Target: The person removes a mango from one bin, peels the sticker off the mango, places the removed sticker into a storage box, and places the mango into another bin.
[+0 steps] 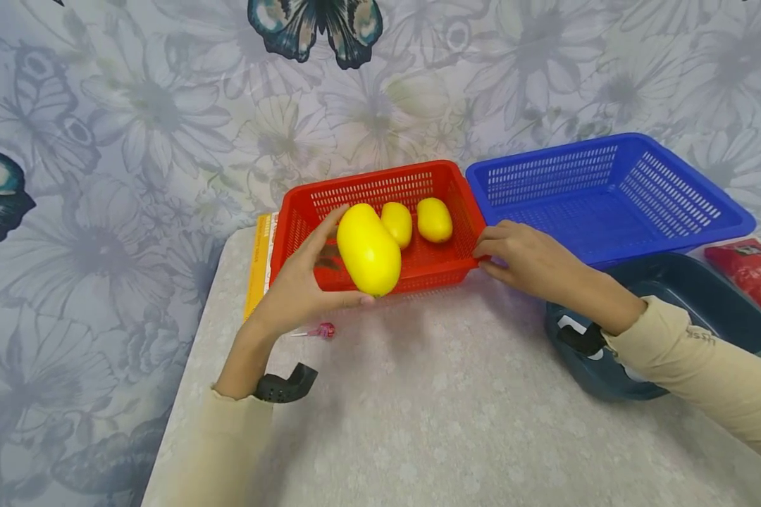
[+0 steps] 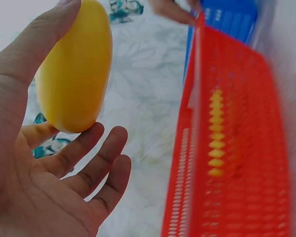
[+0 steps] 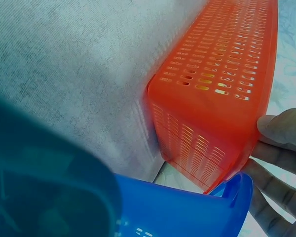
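Above the front rim of the red basket [image 1: 440,271], my left hand [image 1: 298,289] holds a smooth yellow mango [image 1: 369,250] between thumb and fingers. In the left wrist view the mango [image 2: 76,69] is gripped with several fingertips below its end, beside the basket's holed wall [image 2: 237,138]. Two more yellow mangoes, one in the middle [image 1: 397,224] and one further right [image 1: 434,220], lie inside the basket. My right hand [image 1: 520,257] pinches the basket's rim at the front right corner; the right wrist view shows the thumb [image 3: 283,127] on that rim.
A blue basket [image 1: 545,211] stands right of the red one, with a dark teal basin [image 1: 723,317] in front of it. A red packet [image 1: 751,274] lies far right. A lollipop [image 1: 323,330] and a yellow-edged flat item [image 1: 258,260] lie at the left.
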`<state>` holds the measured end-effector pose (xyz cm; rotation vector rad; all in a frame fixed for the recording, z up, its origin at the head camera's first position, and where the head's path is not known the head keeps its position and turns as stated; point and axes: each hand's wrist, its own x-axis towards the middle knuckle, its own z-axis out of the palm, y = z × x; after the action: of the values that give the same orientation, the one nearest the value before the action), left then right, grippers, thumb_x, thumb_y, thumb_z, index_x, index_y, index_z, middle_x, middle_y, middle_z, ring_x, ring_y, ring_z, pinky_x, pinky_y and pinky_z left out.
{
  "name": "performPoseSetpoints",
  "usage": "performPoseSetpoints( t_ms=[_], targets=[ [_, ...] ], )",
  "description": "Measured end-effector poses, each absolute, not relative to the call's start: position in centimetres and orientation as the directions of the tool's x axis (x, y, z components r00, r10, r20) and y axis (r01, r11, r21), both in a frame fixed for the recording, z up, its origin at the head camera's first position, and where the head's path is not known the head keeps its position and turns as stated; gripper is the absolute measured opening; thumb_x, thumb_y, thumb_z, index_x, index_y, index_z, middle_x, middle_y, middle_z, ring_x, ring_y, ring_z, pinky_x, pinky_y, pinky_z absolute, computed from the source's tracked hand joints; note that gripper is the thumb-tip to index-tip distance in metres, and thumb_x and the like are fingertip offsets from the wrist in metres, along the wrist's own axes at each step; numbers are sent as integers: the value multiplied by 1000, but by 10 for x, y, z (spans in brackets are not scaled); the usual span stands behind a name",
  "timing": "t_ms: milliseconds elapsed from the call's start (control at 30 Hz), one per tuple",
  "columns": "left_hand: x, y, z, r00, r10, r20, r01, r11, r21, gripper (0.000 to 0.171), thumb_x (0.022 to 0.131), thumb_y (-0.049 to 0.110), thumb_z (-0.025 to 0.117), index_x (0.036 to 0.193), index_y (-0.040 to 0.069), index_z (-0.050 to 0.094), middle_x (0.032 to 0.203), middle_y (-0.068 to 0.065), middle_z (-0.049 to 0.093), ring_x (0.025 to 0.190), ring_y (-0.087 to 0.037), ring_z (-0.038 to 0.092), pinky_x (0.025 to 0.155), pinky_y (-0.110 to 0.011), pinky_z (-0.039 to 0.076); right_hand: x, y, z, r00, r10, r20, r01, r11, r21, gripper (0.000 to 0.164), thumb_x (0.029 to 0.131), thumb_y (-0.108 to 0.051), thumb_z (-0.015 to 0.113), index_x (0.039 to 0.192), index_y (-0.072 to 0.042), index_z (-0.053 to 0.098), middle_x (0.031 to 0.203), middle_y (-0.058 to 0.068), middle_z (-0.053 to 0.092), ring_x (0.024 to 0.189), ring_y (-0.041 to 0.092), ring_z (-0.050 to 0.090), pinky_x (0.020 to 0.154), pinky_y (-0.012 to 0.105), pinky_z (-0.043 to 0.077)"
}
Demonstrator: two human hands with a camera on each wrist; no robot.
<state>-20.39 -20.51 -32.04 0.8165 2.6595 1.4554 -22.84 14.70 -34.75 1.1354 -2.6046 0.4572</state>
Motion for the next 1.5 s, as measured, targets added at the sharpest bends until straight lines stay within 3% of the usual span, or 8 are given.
performPoseSetpoints(
  t_ms=[267,400,700,867,1067,1267,1500],
  targets=[
    [-221,-202,-279,-897,398,191,384,488,784,105,77,17,89,159,24,25,145,-3,43,115,-26,53,98,-49,48,-229,145,-348,-666,-654,359,-737,651,-182,15,83,-1,80,98,-3,76,96,8,69,87,25,59,78,39,54],
    [-229,-203,-275,-905,395,160,355,491,796,103,79,20,88,160,23,24,145,-5,43,117,-27,52,97,-51,48,-228,145,-349,-671,-649,359,-732,656,-184,15,83,0,79,97,-3,76,95,8,69,87,25,59,77,38,55],
    [-275,-222,-295,-920,360,154,343,552,760,99,75,42,88,153,45,28,142,6,45,116,-19,52,93,-46,51,-228,142,-350,-665,-652,364,-735,656,-170,14,82,0,79,96,-2,76,94,8,69,86,25,58,77,37,54],
    [-289,-221,-285,-933,339,122,315,599,736,100,74,49,87,153,49,25,148,6,42,124,-20,49,95,-48,48,-227,142,-350,-679,-646,350,-724,669,-168,15,83,-1,79,98,-2,76,95,9,69,87,26,59,79,39,54],
    [-306,-215,-282,-942,325,77,279,640,716,108,73,52,86,158,40,20,154,5,38,134,-24,43,102,-53,44,-226,144,-350,-698,-632,337,-706,686,-175,15,84,-2,79,99,-2,76,96,8,69,89,26,59,80,39,54],
    [-326,-212,-295,-928,371,39,307,699,646,114,73,55,85,161,27,18,147,-4,45,124,-25,48,100,-47,46,-226,144,-351,-705,-625,335,-700,691,-182,15,84,-2,79,99,-3,76,97,8,69,91,25,59,80,39,55],
    [-341,-211,-305,-911,412,-33,332,777,535,113,73,55,85,160,20,22,152,-7,41,134,-27,40,112,-52,34,-227,145,-353,-689,-632,356,-714,676,-182,15,84,-2,79,98,-3,76,96,7,69,91,25,59,80,39,54]
  ],
)
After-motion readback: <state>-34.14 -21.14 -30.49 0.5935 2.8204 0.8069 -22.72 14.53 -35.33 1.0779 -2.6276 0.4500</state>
